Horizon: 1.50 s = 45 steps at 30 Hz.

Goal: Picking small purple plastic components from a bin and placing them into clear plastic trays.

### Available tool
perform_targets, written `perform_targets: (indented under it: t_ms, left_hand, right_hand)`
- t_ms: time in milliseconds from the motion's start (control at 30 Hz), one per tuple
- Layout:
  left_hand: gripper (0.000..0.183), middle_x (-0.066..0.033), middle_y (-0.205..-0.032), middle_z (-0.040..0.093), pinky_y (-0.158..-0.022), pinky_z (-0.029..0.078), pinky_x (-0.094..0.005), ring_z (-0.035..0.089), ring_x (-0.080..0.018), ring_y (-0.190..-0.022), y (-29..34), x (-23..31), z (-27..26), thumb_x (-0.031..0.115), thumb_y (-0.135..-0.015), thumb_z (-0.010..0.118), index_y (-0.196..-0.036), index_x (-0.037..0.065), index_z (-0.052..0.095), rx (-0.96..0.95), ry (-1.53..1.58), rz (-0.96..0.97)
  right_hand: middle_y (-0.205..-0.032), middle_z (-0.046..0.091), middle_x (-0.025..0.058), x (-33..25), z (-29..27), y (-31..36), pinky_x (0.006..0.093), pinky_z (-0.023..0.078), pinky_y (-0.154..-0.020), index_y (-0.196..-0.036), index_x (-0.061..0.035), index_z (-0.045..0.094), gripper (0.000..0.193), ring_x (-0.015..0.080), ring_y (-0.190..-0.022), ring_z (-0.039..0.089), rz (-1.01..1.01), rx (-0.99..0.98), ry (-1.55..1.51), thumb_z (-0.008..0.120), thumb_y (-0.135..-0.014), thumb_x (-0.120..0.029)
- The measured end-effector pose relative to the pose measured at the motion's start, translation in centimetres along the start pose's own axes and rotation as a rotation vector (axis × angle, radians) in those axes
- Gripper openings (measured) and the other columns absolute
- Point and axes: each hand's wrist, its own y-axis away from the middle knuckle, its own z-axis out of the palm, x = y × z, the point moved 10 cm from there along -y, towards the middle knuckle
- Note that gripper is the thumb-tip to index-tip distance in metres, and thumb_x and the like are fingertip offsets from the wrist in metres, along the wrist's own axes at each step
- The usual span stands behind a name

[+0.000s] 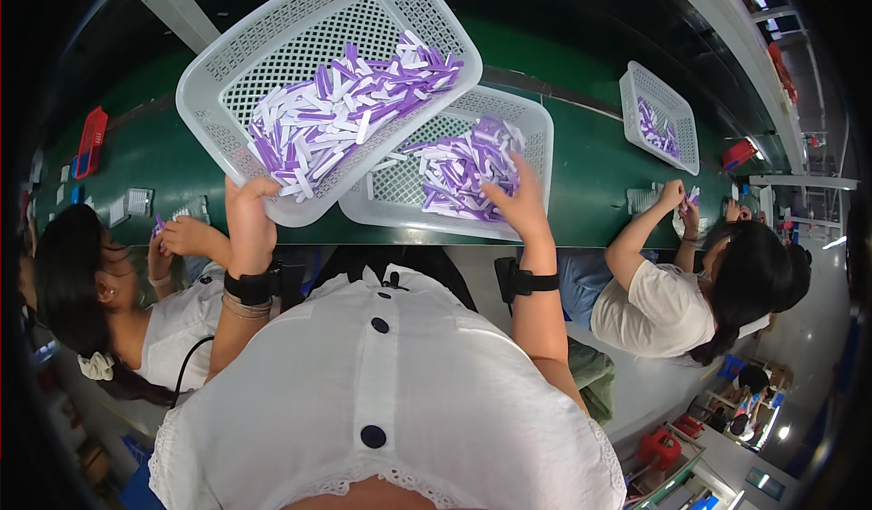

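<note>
Left hand [250, 219] gripping a large white perforated plastic basket [431, 19]; right hand [520, 199] in a second white perforated plastic basket [540, 138]

Gripped at its lower left edge, the large basket occupies the upper left and centre of the frame, set at a slant and overlapping the second one. Its load, a loose heap of small flat purple and white strips [341, 110], lies along the lower right half, with bare mesh above. The second basket, at centre, is partly hidden by the first; its heap of similar strips [459, 178] gathers toward the right end, a few scattered pieces lying to the left. Thumb and fingers of the right hand stand apart at the right side of this heap; whether a strip is pinched cannot be told. A third white basket [668, 92], at upper right, holds a smaller heap on the dark green tabletop [586, 178]. At far upper left stands a red plastic basket [91, 138]. Seated persons at left [173, 319] and right [668, 306] each handle purple pieces.
</note>
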Motion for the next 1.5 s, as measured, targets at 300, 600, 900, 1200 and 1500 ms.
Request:
perform_targets:
  t_ms: [300, 600, 900, 1200, 1500]
  left_hand:
    - [0.057, -0.0121, -0.111, 0.057, -0.086, 0.048, -0.0334, 0.058, -0.0249, -0.099, 1.2, -0.8, -1.8, -0.005, -0.066, 0.045, -0.123, -0.004, 0.046, 0.0, 0.147, -0.21]
    - [0.05, -0.0113, -0.105, 0.06, -0.086, 0.047, -0.032, 0.06, -0.0228, -0.094, 3.0, 0.0, -0.3, -0.004, -0.068, 0.048, -0.118, -0.004, 0.05, 0.13, 0.083, -0.175]
    - [0.053, -0.015, -0.115, 0.058, -0.093, 0.048, -0.0422, 0.059, -0.0312, -0.104, 5.4, -1.4, -2.1, 0.001, -0.069, 0.046, -0.122, -0.003, 0.047, 0.205, 0.355, -0.336]
    - [0.031, -0.0061, -0.095, 0.061, -0.086, 0.05, -0.0374, 0.06, -0.0211, -0.091, 6.6, -2.3, -1.5, 0.01, -0.076, 0.056, -0.107, 0.004, 0.056, 0.26, 0.357, -0.211]
    - [0.035, -0.0114, -0.099, 0.061, -0.08, 0.054, -0.0463, 0.062, -0.0292, -0.094, 5.1, -1.8, -14.7, 0.009, -0.071, 0.054, -0.104, -0.001, 0.054, 0.44, 0.182, -0.08]
  right_hand:
    - [-0.121, 0.053, 0.0173, -1.4, -2.7, -1.7, 0.0426, 0.041, -0.091, -0.13, -0.0097, 0.05, 0.057, 0.0317, -0.108, 0.052, 0.238, -0.14, 0.151, 0.069, -0.081, -0.031]
    - [-0.122, 0.05, 0.0137, 1.7, -0.7, -5.0, 0.0514, 0.034, -0.093, -0.126, -0.021, 0.055, 0.045, 0.0352, -0.113, 0.045, 0.178, -0.283, 0.53, 0.064, -0.082, -0.026]
    - [-0.109, 0.059, 0.0185, 7.8, -5.8, -6.0, 0.0461, 0.044, -0.088, -0.131, -0.0063, 0.046, 0.065, 0.0369, -0.102, 0.055, 0.395, -0.046, 0.43, 0.071, -0.071, -0.016]
    - [-0.1, 0.065, 0.0177, 15.6, -6.0, -1.1, 0.0391, 0.049, -0.081, -0.108, 0.0015, 0.057, 0.032, 0.03, -0.09, 0.064, 0.668, -0.03, -0.18, 0.063, -0.079, -0.01]
    - [-0.102, 0.063, 0.024, 14.4, -6.7, 1.6, 0.0431, 0.046, -0.085, -0.109, 0.0008, 0.053, 0.033, 0.0406, -0.098, 0.061, 0.583, 0.101, -0.115, 0.059, -0.079, -0.011]
